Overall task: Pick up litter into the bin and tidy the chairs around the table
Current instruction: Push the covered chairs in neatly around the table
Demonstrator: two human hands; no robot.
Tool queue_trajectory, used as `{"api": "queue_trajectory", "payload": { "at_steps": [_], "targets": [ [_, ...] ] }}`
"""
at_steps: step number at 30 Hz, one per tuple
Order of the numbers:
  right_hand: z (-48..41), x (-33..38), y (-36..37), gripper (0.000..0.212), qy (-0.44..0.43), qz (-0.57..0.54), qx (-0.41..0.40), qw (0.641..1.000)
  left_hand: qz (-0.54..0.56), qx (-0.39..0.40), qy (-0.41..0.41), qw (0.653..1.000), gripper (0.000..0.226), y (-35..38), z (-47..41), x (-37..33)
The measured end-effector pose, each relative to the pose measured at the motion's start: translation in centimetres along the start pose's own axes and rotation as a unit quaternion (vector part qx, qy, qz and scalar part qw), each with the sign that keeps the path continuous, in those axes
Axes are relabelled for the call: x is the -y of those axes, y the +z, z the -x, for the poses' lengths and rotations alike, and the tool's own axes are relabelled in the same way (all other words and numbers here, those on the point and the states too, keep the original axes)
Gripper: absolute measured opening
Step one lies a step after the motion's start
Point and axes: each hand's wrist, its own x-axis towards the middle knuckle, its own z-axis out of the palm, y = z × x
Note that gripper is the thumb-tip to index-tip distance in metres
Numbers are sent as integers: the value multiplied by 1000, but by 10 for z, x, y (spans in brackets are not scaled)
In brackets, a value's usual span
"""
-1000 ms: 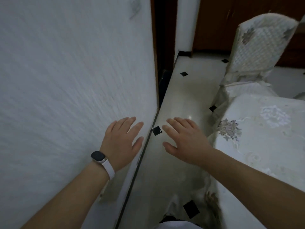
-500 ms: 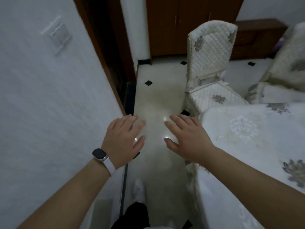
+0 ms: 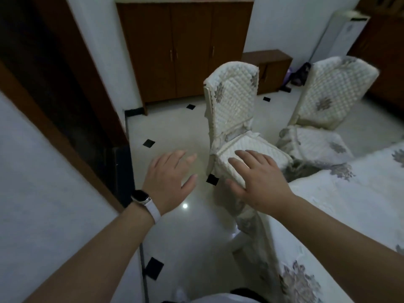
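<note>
Head view: looking down along the strip of floor (image 3: 175,132) between a white wall (image 3: 43,171) and the cloth-covered worktop (image 3: 338,215); both arms are reaching forward.
Left hand (image 3: 170,180): hovering palm-down over the floor, fingers straight and a little spread, holding nothing. A watch (image 3: 141,196) is sitting on the wrist.
Right hand (image 3: 260,182): also palm-down and wide, fingers spread, carrying nothing. It is overlapping the seat of the near chair in the picture; I cannot tell whether it is touching.
Near chair (image 3: 234,99): standing at the worktop's corner, quilted cover on, seat only partly under the worktop's edge and angled away from it.
Second chair (image 3: 334,90): standing just beside the first, further along the same edge, also turned out at an angle.
Litter and bin: neither is showing anywhere here.
Background: brown cabinet (image 3: 185,47) against the far wall, dark doorway (image 3: 54,95) on the left.
Reading of the hands: both are probably being kept free and spread because the next thing to be handled is the near chair, which wants two hands, one on each side.
Step in hand: likely the chair-tidying part, approaching the near chair to square it and slide it in.
Watch for: the loose cover is looking likely to slip under a grip, and the hanging cloth may be catching the seat as it goes under.
</note>
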Motion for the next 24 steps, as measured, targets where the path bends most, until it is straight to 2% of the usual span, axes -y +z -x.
{"api": "queue_trajectory", "payload": {
  "at_steps": [3,11,17,24],
  "targets": [
    [-28,-7,16,49,25,-6,-8,1000,27,8,13,1000,47,17,-36,24],
    [-125,-61,72,54,59,-7,33,998,34,38,40,998,46,80,-124,89],
    [-235,-98,129,56,34,-57,61,996,-17,90,2,996,46,104,-197,142],
    [-349,-151,146,53,-7,-81,16,997,-62,105,-25,992,48,130,-284,193]
  ]
}}
